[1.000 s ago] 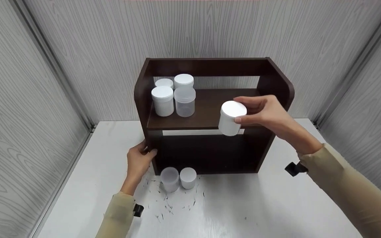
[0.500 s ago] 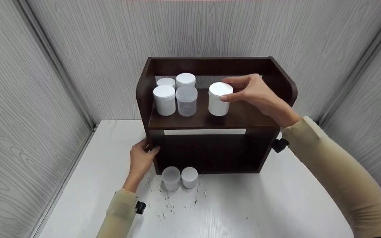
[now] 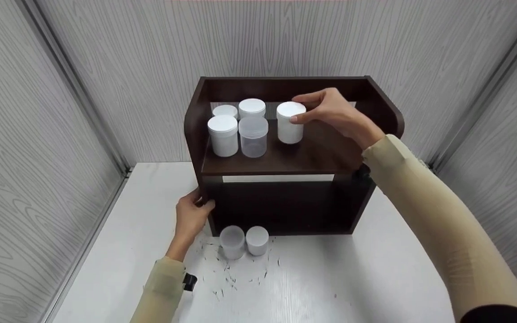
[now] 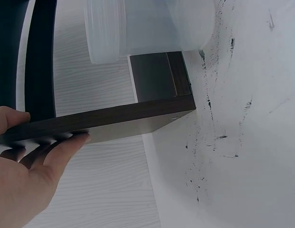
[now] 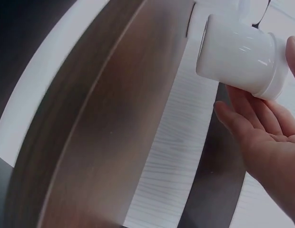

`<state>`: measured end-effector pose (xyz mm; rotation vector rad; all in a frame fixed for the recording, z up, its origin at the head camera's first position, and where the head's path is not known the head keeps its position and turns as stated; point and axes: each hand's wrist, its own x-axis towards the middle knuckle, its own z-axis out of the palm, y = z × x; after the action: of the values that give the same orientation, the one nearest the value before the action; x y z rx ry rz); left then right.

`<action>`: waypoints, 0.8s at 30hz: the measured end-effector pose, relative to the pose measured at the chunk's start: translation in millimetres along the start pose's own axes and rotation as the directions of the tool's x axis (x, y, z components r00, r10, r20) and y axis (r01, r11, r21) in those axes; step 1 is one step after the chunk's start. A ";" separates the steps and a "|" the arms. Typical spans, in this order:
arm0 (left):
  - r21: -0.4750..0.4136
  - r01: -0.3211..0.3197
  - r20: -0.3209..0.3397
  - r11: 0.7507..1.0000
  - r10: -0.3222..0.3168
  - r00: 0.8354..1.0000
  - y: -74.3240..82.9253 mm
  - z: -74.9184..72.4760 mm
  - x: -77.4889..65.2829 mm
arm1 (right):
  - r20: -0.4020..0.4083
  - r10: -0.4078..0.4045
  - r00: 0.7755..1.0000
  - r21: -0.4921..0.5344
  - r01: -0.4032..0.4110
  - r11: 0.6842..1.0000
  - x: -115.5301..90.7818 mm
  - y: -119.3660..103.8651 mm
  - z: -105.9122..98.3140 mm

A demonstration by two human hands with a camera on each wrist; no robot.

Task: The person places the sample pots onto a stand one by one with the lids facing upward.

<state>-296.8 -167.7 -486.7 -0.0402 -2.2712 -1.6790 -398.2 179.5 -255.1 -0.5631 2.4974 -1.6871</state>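
Note:
My right hand (image 3: 332, 112) pinches a white lidded jar (image 3: 290, 125) near its lid, upright over the top shelf of a dark brown two-tier rack (image 3: 326, 152). In the right wrist view the jar (image 5: 238, 54) shows smooth white sides, with thumb and fingers at its lid end. My left hand (image 3: 191, 217) grips the rack's left side panel low down; in the left wrist view, thumb and fingers lie on either side of the panel (image 4: 133, 114). Left of the held jar stand a translucent jar (image 3: 253, 139), a white jar (image 3: 223, 137) and two more white-lidded jars behind them.
On the white table, in front of the rack's lower left, stand a translucent jar (image 3: 232, 244) and a smaller white-lidded jar (image 3: 257, 242). Dark scuff marks surround them. Grey wood-patterned walls (image 3: 285, 40) enclose the back and sides.
My right hand has carried the white jar up, left and back, from in front of the shelf to over it beside the other jars. The left hand keeps its grip on the side panel.

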 end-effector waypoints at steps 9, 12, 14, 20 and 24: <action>-0.029 0.019 0.022 0.999 -0.019 1.000 0.8 1.4 -1.8 | 0.020 0.052 0.998 0.006 -0.052 0.999 19.6 7.4 -1.6; -0.025 0.020 0.021 1.000 -0.019 1.000 2.0 2.1 -1.2 | 0.019 0.086 0.996 0.028 -0.087 0.996 24.0 7.4 -2.3; -0.019 0.020 0.019 1.000 -0.019 1.000 2.1 2.1 -1.1 | 0.019 0.107 0.994 0.051 -0.108 0.993 27.2 7.1 -1.7; -0.020 0.025 0.007 0.999 -0.025 1.000 1.6 2.4 -1.8 | 0.023 0.152 0.988 0.063 -0.154 0.986 37.6 7.6 -1.8; -0.022 0.023 0.003 0.999 -0.023 1.000 0.9 3.4 -1.7 | 0.021 0.183 0.983 0.088 -0.184 0.979 41.7 9.8 -2.7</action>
<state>-295.8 -163.9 -487.2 -0.0215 -2.2636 -1.7171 -440.2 171.0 -257.1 -0.3224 2.3673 -1.7093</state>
